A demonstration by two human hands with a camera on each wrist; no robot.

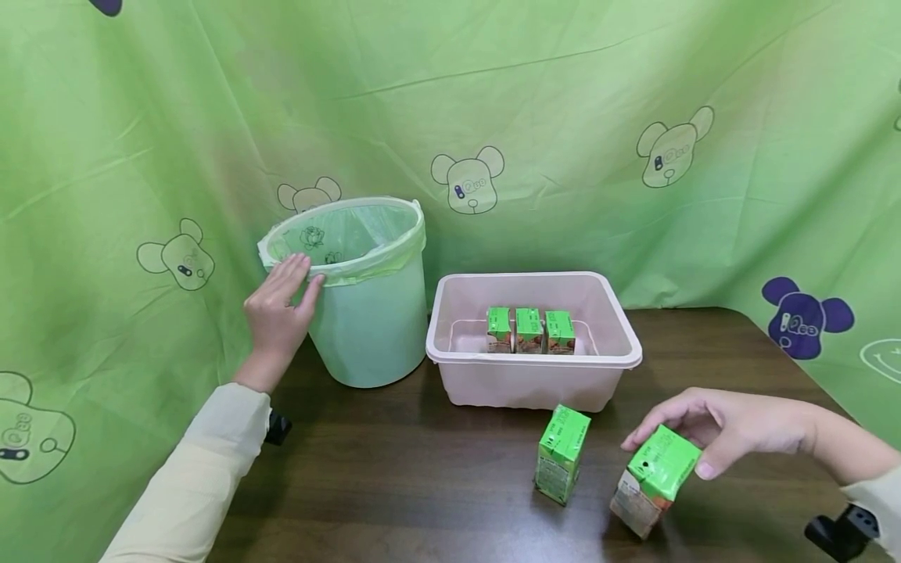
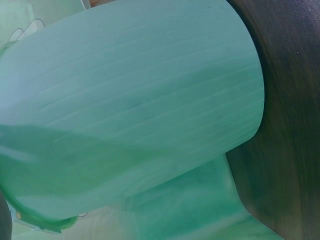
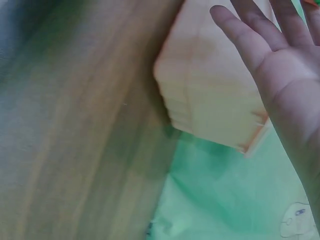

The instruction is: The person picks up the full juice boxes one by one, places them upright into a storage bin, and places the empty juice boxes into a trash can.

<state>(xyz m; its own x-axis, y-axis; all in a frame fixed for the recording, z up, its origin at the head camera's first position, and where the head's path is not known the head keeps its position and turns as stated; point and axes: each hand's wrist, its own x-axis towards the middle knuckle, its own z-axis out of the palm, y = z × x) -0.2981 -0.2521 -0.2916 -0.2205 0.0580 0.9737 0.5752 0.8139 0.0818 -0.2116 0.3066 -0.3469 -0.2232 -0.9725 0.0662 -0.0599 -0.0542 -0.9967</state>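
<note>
My left hand (image 1: 279, 301) rests with fairly straight fingers against the near rim of a green waste bin (image 1: 369, 336), lined with a thin green bag (image 1: 366, 227). The bin's side (image 2: 135, 100) fills most of the left wrist view. With thumb and fingers on opposite sides, my right hand (image 1: 725, 426) holds a small green drink carton (image 1: 655, 477) low over the table. Just left of it stands a second drink carton (image 1: 561, 453). In the right wrist view the palm (image 3: 295, 85) shows, with only a sliver of carton at the top corner.
Behind the loose cartons sits a pale pink plastic tub (image 1: 528, 383) holding three similar cartons (image 1: 529, 330) in a row. The bin stands left of the tub. A dark wooden table (image 1: 394, 477) bears everything, and a green printed curtain (image 1: 563, 94) hangs behind.
</note>
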